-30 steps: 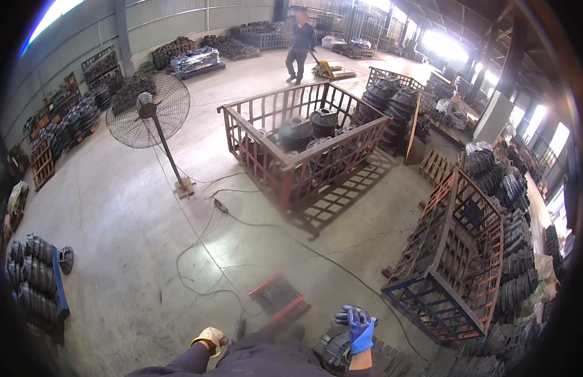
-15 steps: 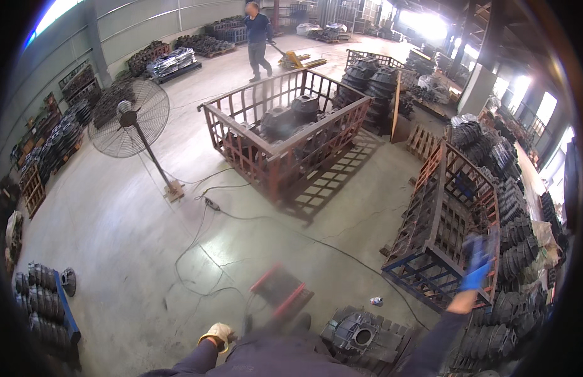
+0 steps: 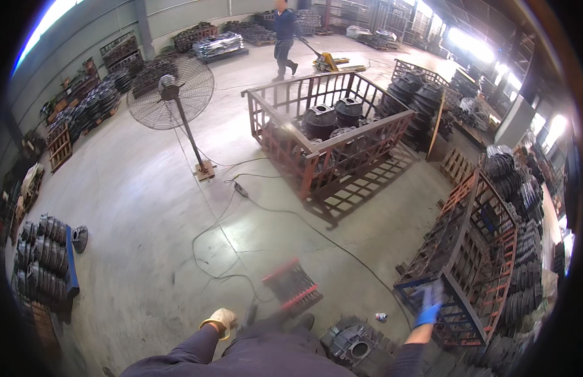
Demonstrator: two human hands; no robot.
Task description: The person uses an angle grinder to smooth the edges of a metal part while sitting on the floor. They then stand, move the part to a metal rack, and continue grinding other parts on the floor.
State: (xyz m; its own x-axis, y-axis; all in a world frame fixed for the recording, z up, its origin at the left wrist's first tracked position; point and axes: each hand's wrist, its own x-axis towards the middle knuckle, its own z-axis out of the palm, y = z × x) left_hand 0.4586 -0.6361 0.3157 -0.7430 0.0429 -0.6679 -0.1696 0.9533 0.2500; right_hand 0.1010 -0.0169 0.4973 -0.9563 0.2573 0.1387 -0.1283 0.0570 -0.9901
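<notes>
My left hand, in a cream work glove, hangs low beside my body. Its fingers curl inward, and anything inside them is hidden. My right hand, in a blue glove with greyish fingers, is over the near end of a tilted metal cage. Motion blurs it, but its fingers look stretched out and no object shows in it. On the floor between my hands is a red-edged dark rack. A dark cast-metal housing with a round hole lies by my right forearm.
A rusty cage holding dark castings stands ahead. Left of it is a pedestal fan; cables snake over the floor. Stacked castings line both sides. A small can lies nearby. A person pulls a yellow pallet truck.
My view has swung left, so the scene sits farther right. My right hand has come in toward my body, from over the cage to its near end. The person has kept walking.
</notes>
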